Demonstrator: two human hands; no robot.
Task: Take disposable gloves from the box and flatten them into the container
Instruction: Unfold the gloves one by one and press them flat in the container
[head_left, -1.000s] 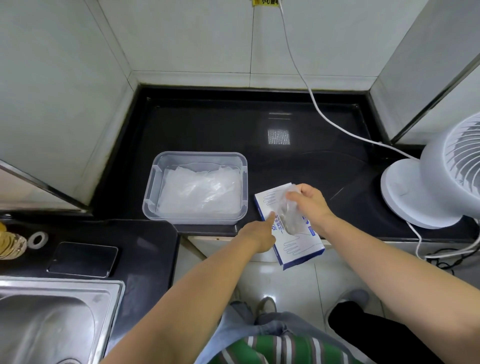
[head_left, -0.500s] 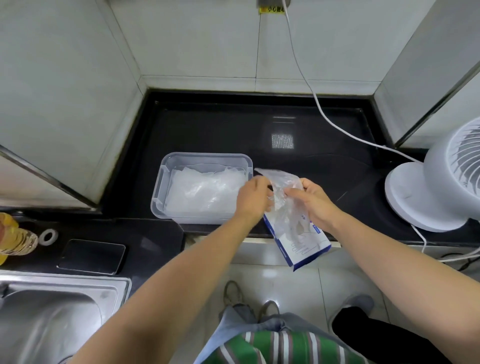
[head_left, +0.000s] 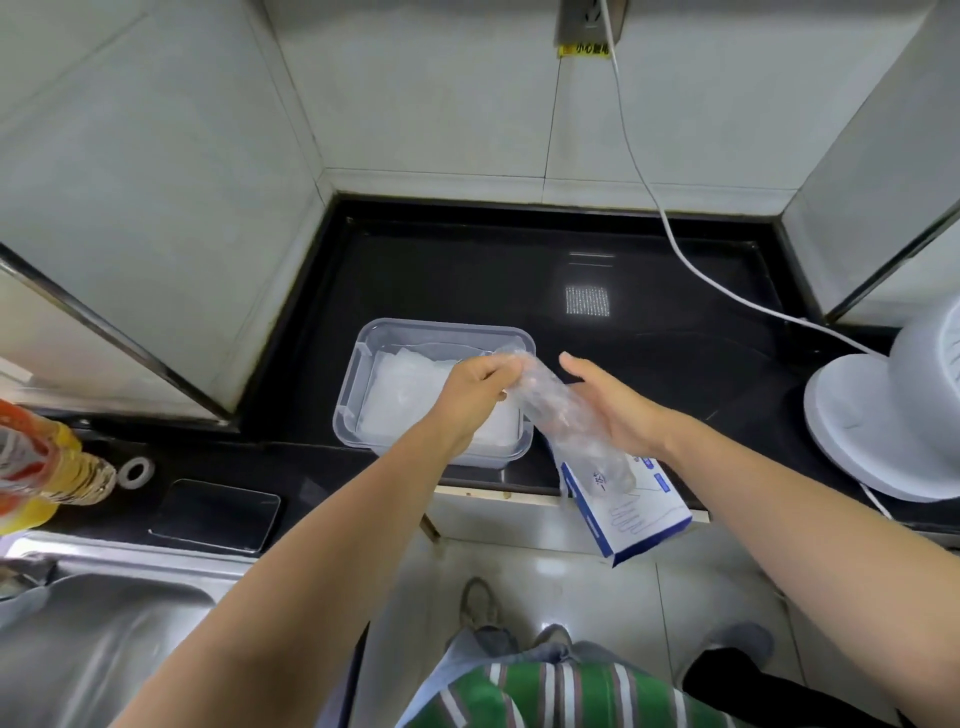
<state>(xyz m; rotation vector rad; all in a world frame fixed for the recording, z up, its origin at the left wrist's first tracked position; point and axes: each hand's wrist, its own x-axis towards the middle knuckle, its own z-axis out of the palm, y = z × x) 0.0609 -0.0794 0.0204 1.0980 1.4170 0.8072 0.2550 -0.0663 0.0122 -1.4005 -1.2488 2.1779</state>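
A clear plastic container (head_left: 363, 353) sits on the black counter with several flattened clear gloves lying in it. My left hand (head_left: 475, 392) pinches the upper end of a crumpled clear glove (head_left: 561, 415) above the container's right side. The glove hangs down to the right over the blue-and-white glove box (head_left: 644, 519), which juts over the counter's front edge. My right hand (head_left: 613, 410) lies flat against the glove's right side, fingers straight and pointing up-left.
A white fan (head_left: 883, 410) stands at the right, its white cable (head_left: 670, 228) running up to a wall socket. A dark phone (head_left: 215, 514), a roll of tape (head_left: 136, 472), an oil bottle (head_left: 36, 462) and a steel sink (head_left: 104, 634) lie at the left.
The glove has come out of the box. My left hand took its upper end and moved left over the container; my right hand let go and opened flat beside it.
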